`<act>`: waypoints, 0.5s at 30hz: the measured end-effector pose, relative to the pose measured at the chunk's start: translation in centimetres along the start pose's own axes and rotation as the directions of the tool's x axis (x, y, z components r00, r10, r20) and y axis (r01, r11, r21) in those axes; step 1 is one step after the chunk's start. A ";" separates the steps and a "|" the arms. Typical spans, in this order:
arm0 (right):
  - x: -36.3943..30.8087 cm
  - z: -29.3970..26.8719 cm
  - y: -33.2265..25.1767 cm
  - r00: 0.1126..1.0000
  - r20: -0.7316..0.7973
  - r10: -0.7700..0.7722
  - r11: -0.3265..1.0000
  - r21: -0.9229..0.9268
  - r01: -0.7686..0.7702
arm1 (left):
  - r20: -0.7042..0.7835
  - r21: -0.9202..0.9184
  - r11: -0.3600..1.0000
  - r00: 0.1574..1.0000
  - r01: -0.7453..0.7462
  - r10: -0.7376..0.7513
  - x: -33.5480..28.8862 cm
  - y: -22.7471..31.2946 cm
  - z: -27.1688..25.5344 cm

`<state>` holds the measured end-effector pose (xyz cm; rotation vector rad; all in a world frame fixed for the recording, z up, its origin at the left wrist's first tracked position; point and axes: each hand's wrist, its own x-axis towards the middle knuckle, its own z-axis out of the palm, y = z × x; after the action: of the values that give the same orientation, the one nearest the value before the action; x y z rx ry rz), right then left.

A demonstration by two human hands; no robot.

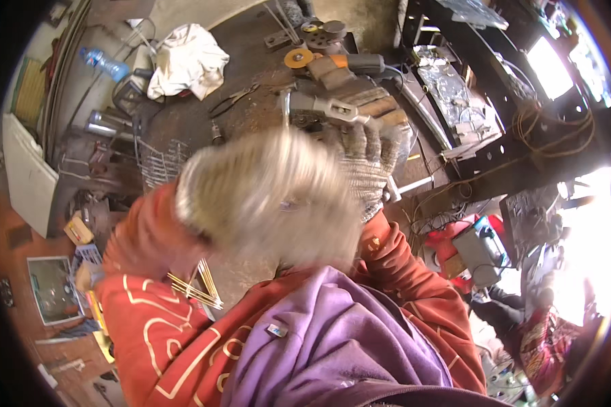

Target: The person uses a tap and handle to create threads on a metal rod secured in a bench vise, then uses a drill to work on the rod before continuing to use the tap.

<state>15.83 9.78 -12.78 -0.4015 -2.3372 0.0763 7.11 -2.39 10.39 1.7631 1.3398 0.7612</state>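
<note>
Workshop floor: grinder [326, 108] beyond right hand [366, 163].

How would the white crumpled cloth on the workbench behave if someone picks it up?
The white crumpled cloth would probably hang floppy, since it lies in soft folds. It seems light for its size. It is unlikely to roll or break.

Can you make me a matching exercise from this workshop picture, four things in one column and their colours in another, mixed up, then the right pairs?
Things:
1. cutting disc
2. crumpled cloth
3. plastic bottle
4. right hand glove

Colours:
A. white
B. grey knit
C. orange
D. clear with a blue cap

Pairs: 1-C, 2-A, 3-D, 4-B
</note>
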 end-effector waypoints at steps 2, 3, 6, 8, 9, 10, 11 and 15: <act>0.0 0.2 1.1 0.985 0.159 0.065 0.971 0.217 -0.099 | -0.219 0.591 0.789 0.908 -0.167 0.356 2.9 -5.3 -2.2; 0.6 -0.8 0.5 0.996 0.085 0.028 0.985 0.169 -0.042 | -0.081 0.820 0.544 0.904 -0.178 0.419 3.8 -6.4 -3.4; 1.4 -0.9 -0.3 0.999 -0.012 0.033 0.990 0.138 -0.031 | 0.062 0.881 0.441 0.967 -0.168 0.245 4.7 -8.2 -5.3; 1.7 -1.7 -0.8 0.996 0.031 0.089 0.986 0.142 -0.093 | 0.099 0.894 0.420 0.983 -0.156 0.155 4.9 -8.8 -6.7; 1.7 -1.8 -0.9 0.995 0.029 0.098 0.988 0.119 -0.101 | 0.124 0.884 0.427 0.975 -0.192 0.182 5.2 -9.5 -7.8; 1.8 -1.7 -1.0 0.995 0.014 0.099 0.991 0.089 -0.100 | 0.138 0.895 0.403 0.978 -0.191 0.157 5.2 -10.2 -8.6; 1.8 -1.7 -1.2 0.995 0.000 0.097 0.993 0.061 -0.097 | 0.149 0.906 0.378 0.980 -0.188 0.130 5.1 -10.7 -9.0; 2.4 -1.5 -0.6 0.996 -0.064 0.067 0.998 0.021 -0.066 | 0.064 0.845 0.519 0.987 -0.131 0.145 5.6 -10.1 -7.9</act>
<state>15.11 9.83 -9.94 -0.4660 -2.2581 0.1153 -2.92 6.23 5.82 2.6556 1.7615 0.1324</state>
